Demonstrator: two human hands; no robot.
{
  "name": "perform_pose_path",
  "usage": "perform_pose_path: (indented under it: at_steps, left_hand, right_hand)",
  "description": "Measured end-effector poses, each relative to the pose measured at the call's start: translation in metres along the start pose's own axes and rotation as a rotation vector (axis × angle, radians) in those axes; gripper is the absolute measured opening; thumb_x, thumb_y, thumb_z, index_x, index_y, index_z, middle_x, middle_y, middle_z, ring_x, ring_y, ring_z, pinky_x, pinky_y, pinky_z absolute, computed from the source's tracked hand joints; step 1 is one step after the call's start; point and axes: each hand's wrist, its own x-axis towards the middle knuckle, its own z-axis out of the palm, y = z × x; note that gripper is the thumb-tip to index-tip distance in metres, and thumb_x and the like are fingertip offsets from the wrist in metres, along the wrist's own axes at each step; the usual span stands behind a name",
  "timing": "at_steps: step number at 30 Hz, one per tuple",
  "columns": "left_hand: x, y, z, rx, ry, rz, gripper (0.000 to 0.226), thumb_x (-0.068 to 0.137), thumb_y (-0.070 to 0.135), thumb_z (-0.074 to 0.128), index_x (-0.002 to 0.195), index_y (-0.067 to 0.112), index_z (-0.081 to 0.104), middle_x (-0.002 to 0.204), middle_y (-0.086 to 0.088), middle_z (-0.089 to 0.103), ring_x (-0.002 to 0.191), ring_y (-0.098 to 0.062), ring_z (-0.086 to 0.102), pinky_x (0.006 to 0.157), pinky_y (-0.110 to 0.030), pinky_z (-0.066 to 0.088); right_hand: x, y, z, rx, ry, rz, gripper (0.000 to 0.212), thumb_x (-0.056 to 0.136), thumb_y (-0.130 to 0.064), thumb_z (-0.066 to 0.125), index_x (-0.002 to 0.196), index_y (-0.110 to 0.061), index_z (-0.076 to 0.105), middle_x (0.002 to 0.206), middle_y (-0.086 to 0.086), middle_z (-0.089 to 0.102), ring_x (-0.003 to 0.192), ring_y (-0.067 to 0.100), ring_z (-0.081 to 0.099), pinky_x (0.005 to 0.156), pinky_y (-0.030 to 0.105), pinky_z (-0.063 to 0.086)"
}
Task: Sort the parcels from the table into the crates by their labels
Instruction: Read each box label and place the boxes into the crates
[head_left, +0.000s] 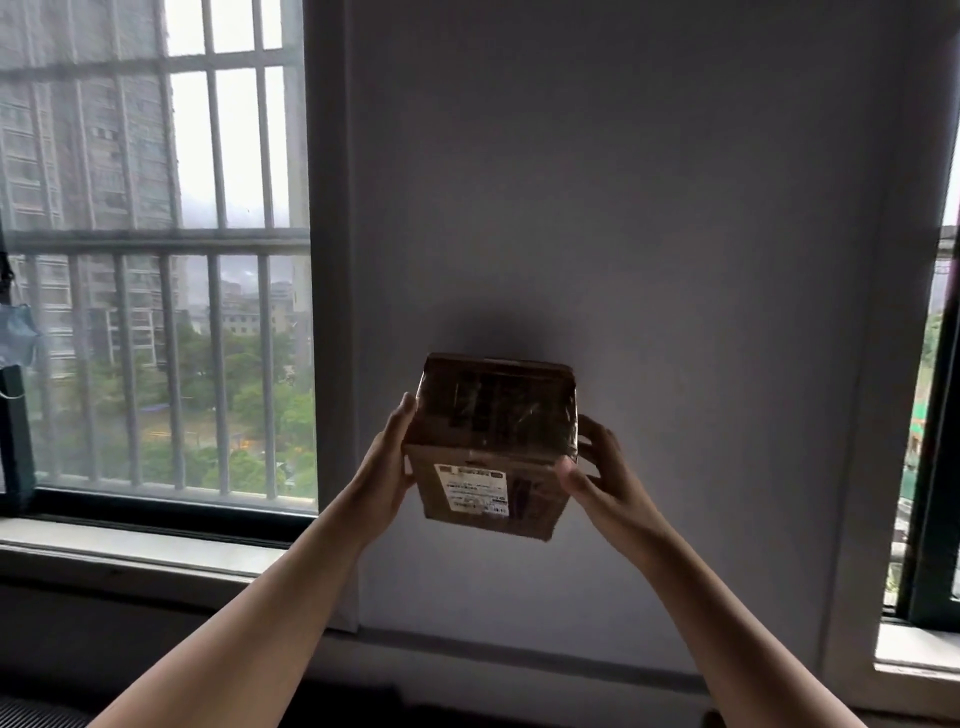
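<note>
Brown cardboard parcel (493, 415) held up mid-air. Right hand (602, 473) curls round its 3 o'clock side, left hand (387, 467) pressed at 9 o'clock, fingers hidden behind, so can't tell their curl.

Open air lies above and below the raised box (493, 447). Behind it stands the wall (649, 208) (the box's shadow falls there), with a barred window (218, 156) to the left.
</note>
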Motion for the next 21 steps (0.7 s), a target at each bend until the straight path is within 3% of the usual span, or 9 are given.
perform_pose_path:
  at_steps: [2, 4, 7, 10, 13, 14, 16, 18, 21]
  left_hand:
    - [-0.001, 0.002, -0.002, 0.027, 0.000, -0.015, 0.070, 0.087, 0.073, 0.033, 0.117, 0.022, 0.070, 0.111, -0.013, 0.074, 0.114, -0.033, 0.065, 0.098, -0.049, 0.046]
    - [-0.004, 0.006, -0.002, 0.041, -0.002, -0.013, 0.068, 0.086, 0.075, 0.032, 0.113, 0.025, 0.070, 0.104, -0.003, 0.075, 0.112, -0.025, 0.064, 0.095, -0.045, 0.046]
    - [-0.004, 0.008, -0.002, 0.098, -0.029, 0.034, 0.074, 0.091, 0.076, 0.032, 0.128, 0.021, 0.064, 0.123, -0.006, 0.071, 0.125, -0.026, 0.060, 0.109, -0.059, 0.040]
    - [-0.005, 0.009, -0.004, 0.121, -0.129, 0.018, 0.078, 0.094, 0.077, 0.032, 0.140, 0.020, 0.057, 0.136, -0.013, 0.063, 0.134, -0.034, 0.053, 0.114, -0.068, 0.031]
    - [-0.010, 0.010, 0.000, 0.094, -0.189, -0.018, 0.085, 0.090, 0.077, 0.040, 0.142, 0.011, 0.051, 0.136, -0.021, 0.061, 0.127, -0.037, 0.059, 0.109, -0.062, 0.042]
    - [-0.010, 0.010, 0.002, 0.083, -0.183, -0.024, 0.091, 0.083, 0.079, 0.052, 0.141, 0.010, 0.047, 0.136, -0.023, 0.060, 0.124, -0.036, 0.062, 0.106, -0.061, 0.046]
    - [-0.009, 0.010, 0.005, 0.102, -0.115, -0.044, 0.097, 0.067, 0.077, 0.069, 0.135, 0.011, 0.043, 0.131, -0.023, 0.062, 0.114, -0.033, 0.068, 0.099, -0.060, 0.053]
    - [-0.006, 0.009, 0.006, 0.093, -0.091, -0.090, 0.095, 0.061, 0.070, 0.072, 0.132, 0.013, 0.043, 0.126, -0.022, 0.065, 0.108, -0.033, 0.071, 0.096, -0.060, 0.055]
    - [-0.005, 0.009, 0.006, 0.069, -0.092, -0.122, 0.096, 0.060, 0.067, 0.072, 0.134, 0.015, 0.040, 0.122, -0.020, 0.068, 0.104, -0.032, 0.072, 0.092, -0.055, 0.057]
  right_hand:
    - [0.000, -0.003, -0.002, -0.070, -0.057, -0.040, 0.080, 0.069, -0.081, 0.066, 0.137, -0.044, 0.043, 0.143, -0.009, 0.039, 0.132, -0.005, 0.046, 0.090, 0.025, 0.057]
    - [0.003, -0.003, -0.002, -0.148, -0.040, -0.056, 0.079, 0.070, -0.069, 0.071, 0.139, -0.046, 0.040, 0.147, -0.012, 0.036, 0.130, -0.008, 0.044, 0.085, 0.028, 0.060]
    - [0.008, -0.002, -0.001, -0.069, 0.038, -0.001, 0.071, 0.070, -0.064, 0.075, 0.131, -0.045, 0.045, 0.136, -0.002, 0.053, 0.117, 0.014, 0.061, 0.076, 0.042, 0.063]
    - [0.013, -0.002, 0.001, 0.018, 0.087, 0.031, 0.064, 0.078, -0.059, 0.072, 0.128, -0.026, 0.050, 0.122, 0.003, 0.065, 0.112, 0.025, 0.066, 0.083, 0.055, 0.059]
    - [0.018, -0.011, 0.004, 0.069, 0.146, 0.075, 0.053, 0.077, -0.055, 0.073, 0.117, -0.023, 0.057, 0.111, -0.004, 0.069, 0.104, 0.012, 0.070, 0.084, 0.044, 0.060]
    - [0.020, -0.013, 0.005, 0.111, 0.167, 0.112, 0.053, 0.075, -0.056, 0.072, 0.114, -0.023, 0.057, 0.109, -0.005, 0.069, 0.102, 0.011, 0.070, 0.083, 0.038, 0.059]
    - [0.024, -0.012, 0.004, 0.141, 0.180, 0.233, 0.071, 0.069, -0.069, 0.072, 0.118, -0.020, 0.059, 0.112, 0.000, 0.071, 0.104, 0.016, 0.071, 0.087, 0.041, 0.059]
    - [0.025, -0.011, 0.001, 0.097, 0.156, 0.298, 0.086, 0.064, -0.084, 0.068, 0.122, -0.022, 0.058, 0.114, -0.001, 0.073, 0.103, 0.017, 0.072, 0.092, 0.049, 0.058]
    - [0.022, -0.018, -0.001, 0.084, 0.120, 0.341, 0.087, 0.064, -0.086, 0.066, 0.124, -0.024, 0.055, 0.116, -0.002, 0.071, 0.104, 0.015, 0.071, 0.092, 0.050, 0.058]
